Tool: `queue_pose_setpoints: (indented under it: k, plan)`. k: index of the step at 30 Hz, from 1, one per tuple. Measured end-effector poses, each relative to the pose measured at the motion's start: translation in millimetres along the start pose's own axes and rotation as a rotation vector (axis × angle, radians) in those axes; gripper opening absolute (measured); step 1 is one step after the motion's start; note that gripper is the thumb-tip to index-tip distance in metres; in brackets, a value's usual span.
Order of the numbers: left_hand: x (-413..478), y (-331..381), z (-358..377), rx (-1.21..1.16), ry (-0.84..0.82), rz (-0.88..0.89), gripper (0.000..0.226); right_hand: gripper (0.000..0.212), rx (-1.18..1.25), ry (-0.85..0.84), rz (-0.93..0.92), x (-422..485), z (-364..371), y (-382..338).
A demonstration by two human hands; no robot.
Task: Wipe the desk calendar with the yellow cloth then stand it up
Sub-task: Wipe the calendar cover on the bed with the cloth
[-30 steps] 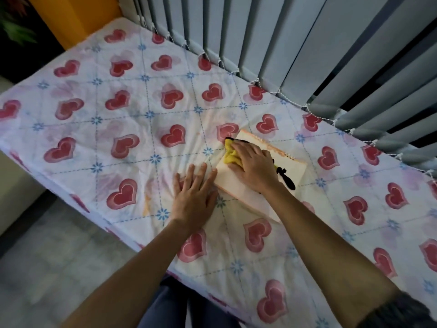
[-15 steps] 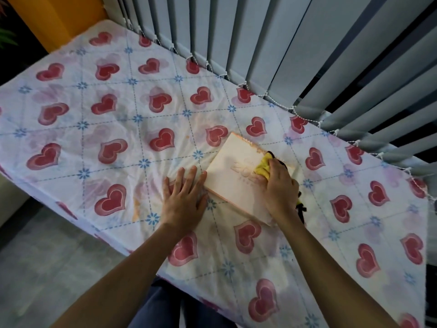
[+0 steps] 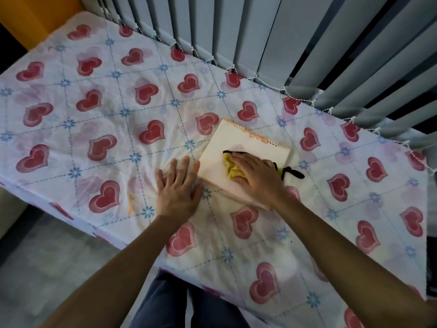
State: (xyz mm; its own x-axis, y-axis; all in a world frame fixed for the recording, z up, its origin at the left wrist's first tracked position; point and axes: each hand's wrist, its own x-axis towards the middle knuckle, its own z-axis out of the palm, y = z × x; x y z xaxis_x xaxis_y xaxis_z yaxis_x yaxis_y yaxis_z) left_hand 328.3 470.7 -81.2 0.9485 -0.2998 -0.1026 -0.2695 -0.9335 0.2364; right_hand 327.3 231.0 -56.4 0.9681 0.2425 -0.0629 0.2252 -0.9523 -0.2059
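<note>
The desk calendar (image 3: 236,150) is lying flat on the heart-print sheet (image 3: 94,114) of the bed, spiral edge pointing toward the blinds (image 3: 307,55), not far from them. The yellow cloth (image 3: 233,170) is bunched up on its cover, with a black trim strip poking out on either side of your hand.

What I'd watch: that sheet is soft and already wrinkled around your left hand, so a hard swipe will probably just slide the calendar across the bed or drag the fabric with it instead of cleaning anything. Your left hand isn't really pinning it either, it's beside the near-left corner, not on it. Also the loose black trim could snag in the spiral rings if you wipe up that way. And standing it up on a squishy bed later is going to be wobbly, I'd guess it tips over easily.

Your right hand (image 3: 256,177) is palm down on the cloth, fingers spread flat and pressing it onto the cover rather than pinching it. Your left hand (image 3: 178,185) is open, flat on the sheet, fingertips just touching the calendar's edge, holding nothing. Both forearms reach in straight from the near side.
</note>
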Motion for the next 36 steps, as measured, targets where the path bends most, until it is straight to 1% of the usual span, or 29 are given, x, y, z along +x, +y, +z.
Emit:
queue_pose_setpoints:
  k: [3,4,5,6,9,11,12,13,14,17,18,19,20,22,23,24,25,26,28,29,30,32,33,34,36]
  plan:
    - [0.4,0.6,-1.1,0.006,-0.006,0.0,0.065,0.058,0.042,0.028,0.37,28.4,-4.8,7.3]
    - [0.4,0.9,-1.2,0.008,-0.008,-0.002,0.065,0.057,0.031,0.033,0.43,39.8,-4.4,1.8]
    - [0.7,0.9,-1.0,0.011,-0.008,-0.003,0.065,0.057,0.025,0.037,0.435,48.9,-2.7,-6.3]
    - [1.0,0.7,-0.7,0.012,-0.009,-0.005,0.065,0.056,0.037,0.042,0.394,53.8,-0.9,-16.4]
    - [0.4,0.6,-0.8,0.007,-0.011,-0.005,0.065,0.055,0.036,0.015,0.135,34.7,7.7,-44.1]
    - [0.3,0.7,-1.5,0.005,-0.02,-0.003,0.065,0.056,-0.023,0.003,-0.047,4.4,10.3,-43.8]
    - [0.7,1.2,-1.5,0.008,-0.025,-0.002,0.064,0.058,-0.029,-0.004,-0.086,-9.1,10.3,-36.1]
    - [0.8,1.1,-1.5,0.008,-0.026,-0.004,0.063,0.059,-0.019,-0.009,-0.063,-18.4,9.8,-26.4]
    - [0.8,1.4,-1.3,0.003,-0.022,-0.005,0.062,0.06,0.005,-0.008,0.032,-22.9,8.1,-16.8]
    - [1.1,0.9,-0.2,0.006,-0.027,0.003,0.062,0.058,0.074,0.077,0.541,-2.9,0.8,-0.7]
    - [1.1,0.1,0.7,0.007,-0.027,0.004,0.063,0.057,0.057,0.087,0.629,6.9,-0.9,-5.1]
    - [1.4,-0.2,1.2,0.001,-0.026,0.003,0.063,0.056,0.025,0.083,0.626,15.1,-1.1,-13.0]
    - [1.9,-0.3,0.9,-0.007,-0.025,0.003,0.063,0.056,-0.003,0.062,0.545,21.2,-0.4,-23.5]
    - [3.1,0.0,0.1,-0.02,-0.028,0.005,0.063,0.056,-0.052,-0.019,0.27,22.9,1.1,-43.6]
    - [2.8,-0.5,-1.1,-0.024,-0.037,0.008,0.063,0.058,-0.07,-0.059,0.16,18.6,2.8,-49.4]
    - [1.8,-1.6,-2.4,-0.025,-0.05,0.013,0.063,0.059,-0.062,-0.085,0.125,12.9,5.2,-51.1]
    - [2.9,-3.1,-4.4,-0.023,-0.058,0.025,0.063,0.06,-0.045,-0.081,0.175,7.5,6.9,-50.1]
    - [5.7,-5.4,-7.4,-0.016,-0.065,0.04,0.062,0.061,-0.006,-0.043,0.299,3.5,6.4,-48.6]
    - [14.5,-8.9,-16.1,-0.005,-0.058,0.067,0.056,0.063,0.099,0.076,0.63,-0.6,3.3,-50.6]
    - [21.8,-8.4,-21.6,-0.012,-0.024,0.089,0.049,0.064,0.117,0.11,0.726,-0.2,2.3,-52.5]
    - [31.3,-6.7,-27.3,-0.021,0.024,0.125,0.04,0.064,0.101,0.116,0.743,0.4,1.9,-55.0]
    - [54.6,-3.1,-36.6,-0.057,0.093,0.22,0.028,0.061,0.044,0.094,0.658,1.3,3.0,-59.7]
    - [67.3,-2.5,-40.8,-0.078,0.074,0.271,0.029,0.059,0.036,0.084,0.632,0.7,3.1,-61.7]
    - [79.1,-3.1,-42.9,-0.066,0.015,0.315,0.035,0.057,0.034,0.073,0.632,0.0,2.4,-63.1]
    - [100.5,-7.6,-40.3,0.088,-0.147,0.408,0.052,0.051,0.046,0.063,0.675,-0.1,3.7,-62.9]
